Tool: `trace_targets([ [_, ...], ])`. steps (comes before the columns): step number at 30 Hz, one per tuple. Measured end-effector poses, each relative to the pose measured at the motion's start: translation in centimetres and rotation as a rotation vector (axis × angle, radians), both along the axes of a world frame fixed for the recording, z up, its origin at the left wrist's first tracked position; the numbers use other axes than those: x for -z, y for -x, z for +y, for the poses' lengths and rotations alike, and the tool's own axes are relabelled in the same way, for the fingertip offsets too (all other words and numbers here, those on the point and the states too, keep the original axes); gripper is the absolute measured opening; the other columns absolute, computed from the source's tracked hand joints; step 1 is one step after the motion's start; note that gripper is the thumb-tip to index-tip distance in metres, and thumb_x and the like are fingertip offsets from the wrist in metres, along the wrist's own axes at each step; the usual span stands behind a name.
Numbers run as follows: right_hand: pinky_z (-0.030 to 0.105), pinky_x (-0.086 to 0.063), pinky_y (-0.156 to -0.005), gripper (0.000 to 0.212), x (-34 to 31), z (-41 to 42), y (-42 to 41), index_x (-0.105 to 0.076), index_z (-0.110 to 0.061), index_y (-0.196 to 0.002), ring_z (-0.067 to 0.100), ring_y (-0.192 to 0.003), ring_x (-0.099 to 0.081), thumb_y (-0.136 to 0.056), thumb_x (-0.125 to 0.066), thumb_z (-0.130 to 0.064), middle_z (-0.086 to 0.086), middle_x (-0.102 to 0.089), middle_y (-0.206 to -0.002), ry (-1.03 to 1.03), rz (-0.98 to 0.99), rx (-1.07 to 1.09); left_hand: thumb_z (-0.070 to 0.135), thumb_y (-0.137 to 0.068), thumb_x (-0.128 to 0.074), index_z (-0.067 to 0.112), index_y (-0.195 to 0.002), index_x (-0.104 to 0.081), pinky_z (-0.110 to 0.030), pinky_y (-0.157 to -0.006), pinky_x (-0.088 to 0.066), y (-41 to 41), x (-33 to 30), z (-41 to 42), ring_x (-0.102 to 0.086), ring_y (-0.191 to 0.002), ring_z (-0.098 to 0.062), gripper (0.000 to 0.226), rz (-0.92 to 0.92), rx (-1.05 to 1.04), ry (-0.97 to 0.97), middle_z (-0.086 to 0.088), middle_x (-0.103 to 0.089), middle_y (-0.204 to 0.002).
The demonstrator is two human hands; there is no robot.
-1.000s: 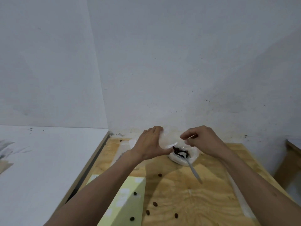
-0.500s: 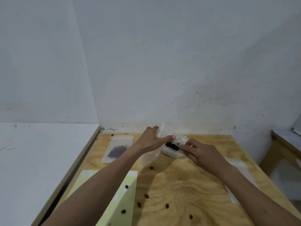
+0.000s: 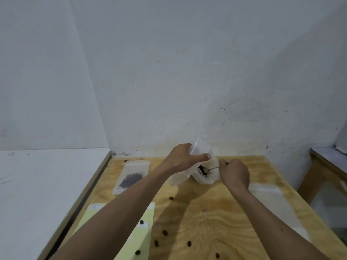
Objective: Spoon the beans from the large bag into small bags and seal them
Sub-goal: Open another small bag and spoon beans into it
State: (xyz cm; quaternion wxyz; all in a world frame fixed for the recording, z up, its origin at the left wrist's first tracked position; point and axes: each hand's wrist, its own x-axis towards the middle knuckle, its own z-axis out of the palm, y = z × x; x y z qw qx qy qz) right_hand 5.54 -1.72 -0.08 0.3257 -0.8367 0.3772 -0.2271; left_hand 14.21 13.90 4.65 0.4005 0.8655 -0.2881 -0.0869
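Gripping the spoon handle, the right hand is curled round it, its bowl among the beans in the large bag. Nearer, loose beans dot the table toward its near edge. Mid-table, the left hand pinches a small bag upright beside the large bag, likely to shorten the transfer. Toward the far-left corner lies 1 filled bag.
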Motion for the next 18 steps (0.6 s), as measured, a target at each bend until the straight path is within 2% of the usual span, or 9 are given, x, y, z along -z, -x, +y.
trace_targets([
  [2, 0.030, -0.040, -0.047, 0.045, 0.4, -0.5, -0.2, -0.058, -0.001, -0.061, 0.028, -0.051, -0.053, -0.098, -0.050, -0.027, 0.010, -0.057, -0.057, -0.144, -0.020, 0.027, 0.065, -0.080, -0.073, 0.014, -0.077, -0.046, -0.029, -0.061, -0.027, -0.5, 0.0, 0.0, -0.039, -0.065, -0.015, 0.058, 0.010, -0.011, -0.025, 0.003, -0.039, -0.074],
  [4, 0.038, -0.053, -0.057, 0.045, 0.8, -1.0, 0.0, -0.070, 0.002, -0.073, 0.033, -0.056, -0.063, -0.098, -0.049, -0.028, 0.015, -0.067, -0.061, -0.281, -0.057, 0.039, 0.067, -0.078, -0.073, 0.014, -0.078, -0.048, -0.029, -0.062, -0.029, -1.5, 0.7, 0.8, -0.042, -0.066, -0.015, 0.059, 0.062, -0.060, -0.022, 0.004, -0.042, -0.074],
  [6, 0.033, -0.049, -0.054, 0.043, 1.1, -1.2, 0.5, -0.073, 0.002, -0.078, 0.031, -0.052, -0.060, -0.100, -0.048, -0.025, 0.013, -0.067, -0.061, -0.381, -0.115, 0.015, 0.071, -0.076, -0.072, 0.015, -0.089, -0.056, -0.030, -0.066, -0.035, -2.2, 1.5, 1.7, -0.049, -0.073, -0.015, 0.060, 0.090, -0.088, -0.040, 0.005, -0.050, -0.083],
  [8, 0.027, -0.041, -0.050, 0.039, 1.2, -1.2, 1.0, -0.073, 0.000, -0.082, 0.024, -0.049, -0.056, -0.101, -0.046, -0.021, 0.006, -0.064, -0.063, -0.417, -0.169, -0.029, 0.073, -0.077, -0.070, 0.013, -0.109, -0.057, -0.031, -0.072, -0.040, -2.4, 2.1, 2.3, -0.056, -0.090, -0.017, 0.069, 0.081, -0.090, -0.070, 0.003, -0.056, -0.100],
  [10, 0.028, -0.042, -0.051, 0.035, 1.0, -1.2, 1.1, -0.073, -0.004, -0.082, 0.023, -0.050, -0.055, -0.100, -0.047, -0.020, 0.004, -0.064, -0.063, -0.433, -0.204, -0.049, 0.072, -0.079, -0.068, 0.012, -0.122, -0.053, -0.032, -0.078, -0.043, -2.6, 2.6, 2.7, -0.056, -0.101, -0.019, 0.076, 0.062, -0.092, -0.079, 0.001, -0.057, -0.114],
  [13, 0.034, -0.045, -0.056, 0.033, 0.4, -1.3, 0.9, -0.072, -0.007, -0.077, 0.026, -0.053, -0.056, -0.097, -0.049, -0.018, 0.009, -0.063, -0.060, -0.452, -0.240, -0.045, 0.073, -0.079, -0.067, 0.012, -0.133, -0.049, -0.033, -0.085, -0.044, -2.6, 2.7, 2.8, -0.053, -0.108, -0.017, 0.084, 0.075, -0.101, -0.055, 0.002, -0.053, -0.124],
  [16, 0.037, -0.047, -0.057, 0.033, -0.2, -1.5, 0.9, -0.072, -0.009, -0.075, 0.027, -0.055, -0.056, -0.097, -0.050, -0.019, 0.009, -0.063, -0.060, -0.447, -0.258, -0.051, 0.073, -0.079, -0.068, 0.012, -0.128, -0.052, -0.034, -0.088, -0.048, -2.9, 2.8, 2.7, -0.056, -0.108, -0.017, 0.080, 0.048, -0.107, -0.053, 0.002, -0.055, -0.122],
  [18, 0.038, -0.046, -0.057, 0.032, -0.7, -1.8, 1.0, -0.072, -0.009, -0.076, 0.027, -0.054, -0.055, -0.096, -0.050, -0.019, 0.008, -0.061, -0.058, -0.457, -0.282, -0.055, 0.080, -0.070, -0.069, 0.011, -0.123, -0.057, -0.035, -0.087, -0.049, -3.1, 3.1, 2.8, -0.059, -0.106, -0.021, 0.088, -0.001, -0.136, -0.025, -0.005, -0.059, -0.123],
])
